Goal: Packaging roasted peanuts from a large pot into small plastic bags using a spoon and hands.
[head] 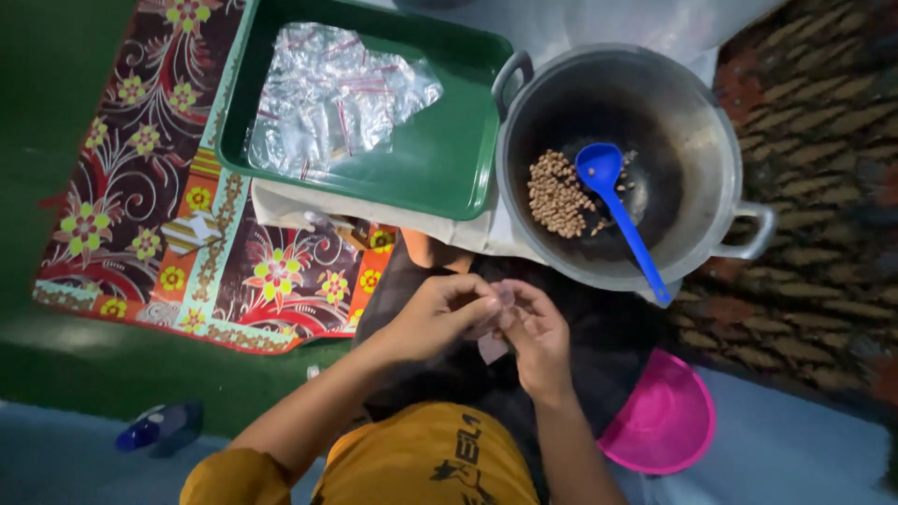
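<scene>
My left hand (438, 313) and my right hand (537, 335) meet over my lap, both pinching a small clear plastic bag (493, 344) between the fingertips. Its lower corner hangs below my fingers. Whether anything is inside the bag is too small to tell. Just beyond my hands stands a large grey metal pot (711, 140) with a heap of brown peanuts (556, 194) at its bottom. A blue plastic ladle (619, 204) rests in the pot, its handle leaning over the near rim.
A green tray (449, 168) holding a pile of clear plastic bags (337, 98) sits left of the pot on a floral mat (140, 215). A pink bowl (666, 416) lies at my right. A blue object (161, 426) lies at the lower left.
</scene>
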